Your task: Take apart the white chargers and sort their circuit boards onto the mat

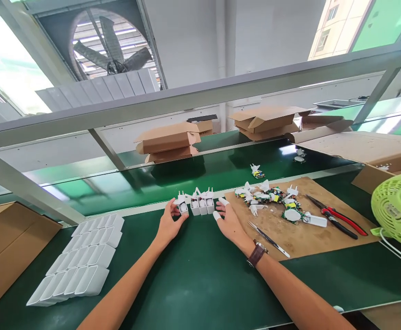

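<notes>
Left hand: your left hand (168, 224) pinches one white charger housing (182, 204) between thumb and fingers, prongs up, at the left end of the row; the pinch appears to keep it upright
Right hand: your right hand (228, 221) lies open, fingers spread and holding nothing, just right of the row of charger housings (202, 203); white finger cots cover thumb and forefinger, presumably to keep the plastic clean
Row: three more housings stand side by side, touching, prongs up, between your hands at the far edge of the green mat (193, 275)
Right of the row: a brown board (299, 233) carries a heap of circuit boards and plug parts (272, 199), likely there to spare the mat
Beyond the heap: tweezers (268, 239) lie near your wrist; red-handled cutters (337, 220) lie farther right, within reach
Far right of the row: a green desk fan (398, 208)
Left of the row: white housing shells (79, 261) lie packed in rows, near your left forearm
Behind the row: the conveyor belt (221, 167), with one stray board (257, 172) on it, and cardboard boxes (168, 142) beyond
</notes>
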`<state>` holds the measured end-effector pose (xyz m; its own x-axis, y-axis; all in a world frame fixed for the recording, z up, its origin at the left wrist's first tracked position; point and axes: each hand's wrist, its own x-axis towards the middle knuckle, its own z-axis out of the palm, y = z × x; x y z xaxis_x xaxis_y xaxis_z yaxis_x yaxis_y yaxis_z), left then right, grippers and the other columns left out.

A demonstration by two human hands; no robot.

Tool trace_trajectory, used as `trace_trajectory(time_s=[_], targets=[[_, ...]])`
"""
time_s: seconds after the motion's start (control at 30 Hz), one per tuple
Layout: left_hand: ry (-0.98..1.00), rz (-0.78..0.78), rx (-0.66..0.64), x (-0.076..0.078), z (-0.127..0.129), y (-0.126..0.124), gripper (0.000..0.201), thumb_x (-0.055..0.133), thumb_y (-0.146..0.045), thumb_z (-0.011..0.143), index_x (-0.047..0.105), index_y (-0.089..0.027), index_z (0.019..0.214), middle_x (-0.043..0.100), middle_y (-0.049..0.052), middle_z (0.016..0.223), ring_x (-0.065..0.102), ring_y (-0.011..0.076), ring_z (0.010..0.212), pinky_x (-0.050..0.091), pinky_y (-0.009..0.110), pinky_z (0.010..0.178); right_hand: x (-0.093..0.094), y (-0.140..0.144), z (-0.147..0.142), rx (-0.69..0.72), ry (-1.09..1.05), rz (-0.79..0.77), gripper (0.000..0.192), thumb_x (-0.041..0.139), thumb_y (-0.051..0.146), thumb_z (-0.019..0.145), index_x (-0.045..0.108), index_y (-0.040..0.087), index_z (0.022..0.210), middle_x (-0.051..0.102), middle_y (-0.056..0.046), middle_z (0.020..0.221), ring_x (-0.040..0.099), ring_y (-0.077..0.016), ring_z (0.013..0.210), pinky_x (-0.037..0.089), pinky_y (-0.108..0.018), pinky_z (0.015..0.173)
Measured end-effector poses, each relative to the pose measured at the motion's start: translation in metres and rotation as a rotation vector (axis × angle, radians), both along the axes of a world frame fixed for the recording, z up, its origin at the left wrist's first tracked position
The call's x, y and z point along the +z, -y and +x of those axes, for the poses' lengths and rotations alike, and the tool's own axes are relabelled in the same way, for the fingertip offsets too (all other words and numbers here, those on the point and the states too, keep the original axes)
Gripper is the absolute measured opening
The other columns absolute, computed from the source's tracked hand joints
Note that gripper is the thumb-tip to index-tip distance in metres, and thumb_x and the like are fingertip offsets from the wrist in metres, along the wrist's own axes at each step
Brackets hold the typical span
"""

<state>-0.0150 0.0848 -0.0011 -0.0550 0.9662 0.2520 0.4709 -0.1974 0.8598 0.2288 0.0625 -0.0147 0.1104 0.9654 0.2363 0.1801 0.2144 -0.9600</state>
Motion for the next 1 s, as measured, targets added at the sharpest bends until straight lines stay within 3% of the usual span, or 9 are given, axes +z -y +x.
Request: trace_trajectory(time_s=[0.13,0.3,0.43,0.57,0.7,0.77,0.87,1.0], targets=[[-0.002,-0.044,-0.054,-0.001,0.014,-0.006,0.075,0.072,-0.041,0.083,0.040,-0.020,0.147,0.067,0.014,0.124,0.072,0.0217,0.097,0.059,0.042,0.094,-0.001,-0.005,0.000,0.074,0.025,0.019,0.056,0.058,0.017,0.079,0.055,0.023,0.134,0.069,-0.012,0.126,0.069,-0.0250,0.115,0.059,-0.045,0.099],[-0.069,-0.030,-0.037,0.011,-0.001,0.025,0.071,0.072,-0.034,0.083,0.043,-0.023,0.146,0.060,0.014,0.140,0.068,0.0261,0.116,0.057,0.044,0.100,0.014,0.011,-0.001,0.020,0.075,0.071,0.046,0.053,0.020,0.087,0.055,0.020,0.133,0.063,-0.016,0.132,0.061,-0.0306,0.125,0.052,-0.057,0.107],[-0.372,0.083,0.023,0.041,-0.048,0.053,0.057,0.068,-0.037,0.086,0.051,-0.026,0.139,0.061,0.011,0.139,0.063,0.0277,0.123,0.053,0.048,0.106,0.031,0.035,-0.010,-0.006,0.340,0.408,0.042,0.046,0.019,0.097,0.050,0.021,0.139,0.059,-0.014,0.137,0.058,-0.0284,0.129,0.051,-0.054,0.109],[-0.609,0.207,0.208,0.077,-0.116,0.076,0.049,0.060,-0.051,0.090,0.058,-0.023,0.130,0.063,0.012,0.135,0.060,0.0303,0.127,0.050,0.051,0.108,0.043,0.053,-0.021,0.020,0.608,0.754,0.038,0.047,0.012,0.099,0.050,0.016,0.137,0.063,-0.018,0.129,0.063,-0.0296,0.120,0.059,-0.049,0.097],[-0.830,0.195,0.355,0.101,-0.175,0.111,0.053,0.052,-0.069,0.090,0.070,-0.021,0.104,0.067,0.015,0.128,0.059,0.0358,0.123,0.049,0.056,0.106,0.048,0.061,-0.028,0.040,0.690,0.878,0.035,0.048,0.009,0.099,0.052,0.013,0.133,0.066,-0.019,0.121,0.065,-0.0304,0.114,0.061,-0.046,0.090],[-0.952,0.133,0.353,0.101,-0.193,0.135,0.053,0.051,-0.072,0.088,0.071,-0.022,0.087,0.068,0.015,0.126,0.057,0.0376,0.125,0.050,0.056,0.104,0.049,0.061,-0.028,0.038,0.682,0.885,0.035,0.049,0.009,0.099,0.051,0.012,0.134,0.067,-0.019,0.120,0.066,-0.0302,0.112,0.061,-0.046,0.089],[-1.095,0.079,0.301,0.087,-0.207,0.169,0.050,0.055,-0.070,0.087,0.070,-0.024,0.075,0.068,0.013,0.126,0.054,0.0401,0.129,0.051,0.056,0.099,0.049,0.062,-0.026,0.038,0.668,0.869,0.037,0.050,0.009,0.099,0.051,0.013,0.135,0.066,-0.019,0.121,0.065,-0.0302,0.112,0.061,-0.046,0.090],[-1.116,0.229,0.183,0.061,-0.200,0.187,0.044,0.052,-0.054,0.094,0.065,-0.023,0.066,0.070,0.013,0.121,0.057,0.0389,0.126,0.054,0.054,0.095,0.047,0.065,-0.027,0.080,0.641,0.821,0.043,0.050,0.008,0.098,0.048,0.015,0.140,0.065,-0.017,0.124,0.064,-0.0286,0.115,0.060,-0.047,0.093]])
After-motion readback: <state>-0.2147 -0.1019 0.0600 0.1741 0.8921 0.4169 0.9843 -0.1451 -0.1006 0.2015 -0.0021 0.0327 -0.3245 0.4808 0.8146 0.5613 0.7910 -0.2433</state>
